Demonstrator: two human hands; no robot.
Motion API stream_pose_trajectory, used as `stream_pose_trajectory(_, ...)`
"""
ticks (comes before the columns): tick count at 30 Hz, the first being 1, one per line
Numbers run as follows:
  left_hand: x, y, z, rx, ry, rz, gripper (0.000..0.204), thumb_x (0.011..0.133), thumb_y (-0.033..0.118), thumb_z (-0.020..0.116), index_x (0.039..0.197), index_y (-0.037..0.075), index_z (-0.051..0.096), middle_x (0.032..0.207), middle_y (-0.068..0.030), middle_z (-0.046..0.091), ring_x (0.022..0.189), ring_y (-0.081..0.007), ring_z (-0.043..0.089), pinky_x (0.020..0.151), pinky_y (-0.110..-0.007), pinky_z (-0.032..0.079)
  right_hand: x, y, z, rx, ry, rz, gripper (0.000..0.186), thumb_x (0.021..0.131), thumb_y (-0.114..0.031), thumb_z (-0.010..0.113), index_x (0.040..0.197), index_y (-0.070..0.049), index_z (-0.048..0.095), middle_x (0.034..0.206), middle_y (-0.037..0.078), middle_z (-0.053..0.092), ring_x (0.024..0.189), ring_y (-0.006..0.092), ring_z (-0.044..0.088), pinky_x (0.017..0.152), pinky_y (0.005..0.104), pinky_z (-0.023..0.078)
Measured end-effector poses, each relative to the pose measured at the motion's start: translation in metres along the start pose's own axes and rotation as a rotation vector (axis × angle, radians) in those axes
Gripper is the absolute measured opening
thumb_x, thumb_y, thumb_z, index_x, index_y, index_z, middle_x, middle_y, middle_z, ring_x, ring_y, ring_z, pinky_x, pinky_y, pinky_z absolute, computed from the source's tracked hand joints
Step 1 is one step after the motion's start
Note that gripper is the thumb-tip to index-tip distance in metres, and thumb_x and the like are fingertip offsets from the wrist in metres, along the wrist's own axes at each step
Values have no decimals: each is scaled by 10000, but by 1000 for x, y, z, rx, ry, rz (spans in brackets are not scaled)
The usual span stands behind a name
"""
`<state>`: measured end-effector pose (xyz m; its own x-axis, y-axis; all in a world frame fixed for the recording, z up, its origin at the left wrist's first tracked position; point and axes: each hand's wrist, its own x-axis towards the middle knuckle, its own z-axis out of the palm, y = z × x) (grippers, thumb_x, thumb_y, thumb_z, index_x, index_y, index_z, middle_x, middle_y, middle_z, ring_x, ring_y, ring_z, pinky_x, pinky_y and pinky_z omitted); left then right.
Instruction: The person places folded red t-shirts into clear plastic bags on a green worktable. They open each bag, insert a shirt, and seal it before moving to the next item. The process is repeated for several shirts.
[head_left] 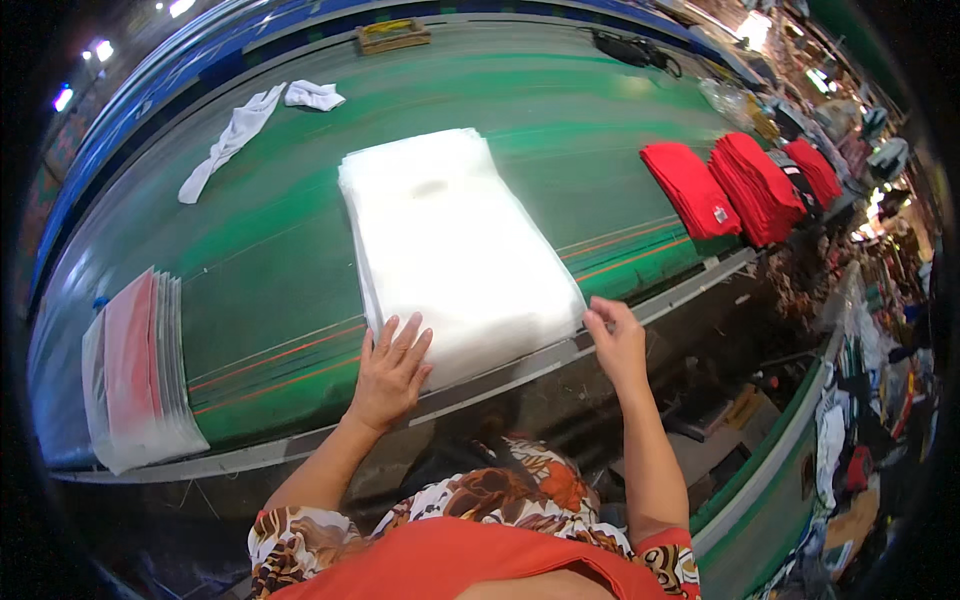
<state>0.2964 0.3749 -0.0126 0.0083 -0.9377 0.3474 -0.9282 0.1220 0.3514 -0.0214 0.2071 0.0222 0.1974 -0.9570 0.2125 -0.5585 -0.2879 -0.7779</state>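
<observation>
A thick stack of clear-white plastic bags [455,240] lies on the green table in front of me, its near edge by the table's front rim. My left hand [393,372] rests with spread fingers on the stack's near left corner. At the near right corner, my right hand [615,335] has thumb and forefinger pinched together on the edge of a bag. How many layers are between those fingertips I cannot tell.
Bagged red garments [135,370] lie overlapped at the left. Folded red garments [690,190] form several piles at the right. White cloth pieces [235,140], a small wooden tray [393,37] and a dark object with a cord [630,48] lie farther back. Beyond the table's right end are heaped clothes [880,400].
</observation>
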Motion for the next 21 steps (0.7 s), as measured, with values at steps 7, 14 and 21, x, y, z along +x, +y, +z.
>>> stream_pose_trajectory(7,1,-4,-8,13,113,13,445,829,221,751,1180,19,567,1331,-196,511,1302,-378,491,1081,-566,370,76,5,49,99,-162,323,434,795,-150,823,1138,73,677,929,82,712,822,143,656,738,276,518)
stream_pose_trajectory(14,8,-5,-6,13,105,-10,404,813,225,768,1123,34,593,1285,-192,535,1274,-385,518,1057,-548,408,100,15,48,370,-257,383,228,800,-128,766,966,20,716,827,71,714,713,127,643,641,287,513)
stream_pose_trajectory(21,9,2,-6,16,76,-68,404,779,217,795,1089,32,613,1304,-193,552,1253,-407,528,1053,-513,437,141,60,31,423,-157,359,98,861,-81,690,907,-9,643,784,17,635,707,99,558,647,263,463)
